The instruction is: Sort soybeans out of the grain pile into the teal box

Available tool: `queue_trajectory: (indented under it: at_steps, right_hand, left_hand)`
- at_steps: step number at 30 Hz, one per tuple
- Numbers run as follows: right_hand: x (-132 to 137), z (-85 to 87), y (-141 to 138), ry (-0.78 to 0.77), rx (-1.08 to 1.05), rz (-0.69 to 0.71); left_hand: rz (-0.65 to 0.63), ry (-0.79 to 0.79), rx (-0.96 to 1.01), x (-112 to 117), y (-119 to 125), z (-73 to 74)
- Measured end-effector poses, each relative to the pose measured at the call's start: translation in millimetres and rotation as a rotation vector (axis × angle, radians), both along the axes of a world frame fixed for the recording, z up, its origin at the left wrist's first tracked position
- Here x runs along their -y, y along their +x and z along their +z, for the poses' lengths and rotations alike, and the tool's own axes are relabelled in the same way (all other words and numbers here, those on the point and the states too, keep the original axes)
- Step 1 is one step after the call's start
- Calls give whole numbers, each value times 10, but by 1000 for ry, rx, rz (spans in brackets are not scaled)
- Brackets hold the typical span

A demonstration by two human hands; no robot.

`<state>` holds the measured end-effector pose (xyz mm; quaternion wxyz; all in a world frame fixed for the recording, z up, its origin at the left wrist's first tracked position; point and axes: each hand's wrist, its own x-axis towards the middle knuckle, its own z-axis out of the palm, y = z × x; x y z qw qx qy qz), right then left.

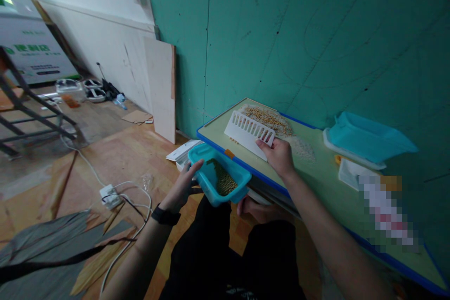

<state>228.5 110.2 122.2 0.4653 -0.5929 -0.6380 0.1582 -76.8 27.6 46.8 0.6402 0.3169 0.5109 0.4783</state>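
My left hand grips the left side of a teal plastic tub, thumb on its rim. Small round yellow-green beans lie in the tub, which sits just beside the table's blue edge. In my right hand is a flat white slotted plate, pinched at its right end and tilted over the tabletop. Behind the plate a pile of yellow beans mixed with pale grains spreads on the table. A few beans show by the plate's left lower edge.
Another teal tub stands on a white tray at the table's right, near a white scoop-like piece and a blurred-out item. A green wall rises behind. White cables and a power strip lie on the floor at left.
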Motion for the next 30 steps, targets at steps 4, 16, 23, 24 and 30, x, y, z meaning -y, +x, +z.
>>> queue_trajectory:
  at_steps: [4, 16, 23, 24, 30]
  right_hand:
    - [-16, -12, -6, 0, -21, 2]
    - [11, -52, 0, -10, -63, 81]
    - [147, -13, -24, -5, -72, 136]
    - [184, -5, -36, 1, -73, 145]
    - [493, -1, -165, 38, -69, 164]
  left_hand:
    - [-19, -7, -8, -10, -1, 13]
    - [13, -26, -7, -57, 11, -13]
    - [29, -29, -37, -82, -6, 13]
    - [37, -31, -45, -86, -11, 22]
    - [72, -29, -34, -98, -19, 45]
